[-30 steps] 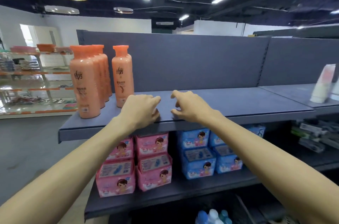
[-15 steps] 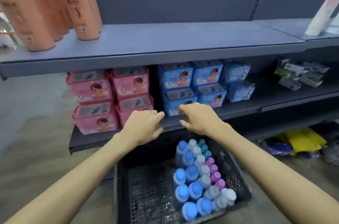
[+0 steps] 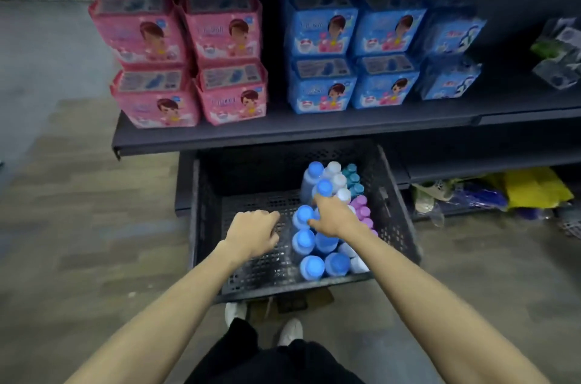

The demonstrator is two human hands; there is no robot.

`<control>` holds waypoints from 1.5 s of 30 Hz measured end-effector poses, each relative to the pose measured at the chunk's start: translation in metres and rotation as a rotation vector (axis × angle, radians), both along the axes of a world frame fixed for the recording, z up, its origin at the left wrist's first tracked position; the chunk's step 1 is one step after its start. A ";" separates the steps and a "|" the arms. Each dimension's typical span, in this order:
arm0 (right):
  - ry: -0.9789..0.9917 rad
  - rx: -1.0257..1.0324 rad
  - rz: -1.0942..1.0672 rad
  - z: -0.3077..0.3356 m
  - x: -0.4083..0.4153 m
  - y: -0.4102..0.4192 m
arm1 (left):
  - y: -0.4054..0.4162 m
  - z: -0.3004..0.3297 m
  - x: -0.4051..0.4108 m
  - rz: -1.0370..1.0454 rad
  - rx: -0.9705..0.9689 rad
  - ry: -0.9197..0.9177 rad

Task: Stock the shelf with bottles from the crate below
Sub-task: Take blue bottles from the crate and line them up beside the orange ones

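Black perforated plastic walls frame the crate [image 3: 397, 220] below us, and we have open room on its left half, where bare mesh floor shows between the near rim and the bottles [image 3: 317, 245]. Our left hand [image 3: 251, 234] hovers over that bare stretch, fingers loosely curled and holding nothing. Our right hand [image 3: 334, 217] is down among the bottles, fingers bent over the blue caps; whether it actually grips one we cannot tell, since the hand hides its own fingertips. The bottles stand upright, packed into the crate's right half: blue caps nearest the middle, white, teal and purple caps toward the right wall. The crate's far end tucks under the front edge of the dark shelf [image 3: 283, 135], so headroom at the back is tight. On that shelf, pink packs [image 3: 188, 69] are stacked two high at left and blue packs [image 3: 355, 59] two high just beside them. Yellow and blue bags [image 3: 515, 192] lie under the shelving at right. We stand on grey wood-look floor [image 3: 78, 226], white shoes [image 3: 290, 331] just short of the crate's near rim.
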State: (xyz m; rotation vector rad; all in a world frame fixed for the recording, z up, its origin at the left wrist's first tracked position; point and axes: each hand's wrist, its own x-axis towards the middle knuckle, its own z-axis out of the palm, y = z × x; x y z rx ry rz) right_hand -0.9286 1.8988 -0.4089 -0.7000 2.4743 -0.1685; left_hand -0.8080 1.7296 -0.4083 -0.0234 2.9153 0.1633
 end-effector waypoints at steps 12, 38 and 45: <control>0.056 0.107 -0.020 -0.054 0.008 -0.037 | -0.003 -0.028 0.050 0.209 0.079 -0.042; 0.259 -0.387 0.241 0.175 -0.044 -0.051 | -0.077 0.086 -0.045 0.103 -0.039 0.267; 0.476 -0.351 0.350 0.271 -0.044 -0.060 | -0.102 0.166 -0.061 -0.008 -0.129 0.461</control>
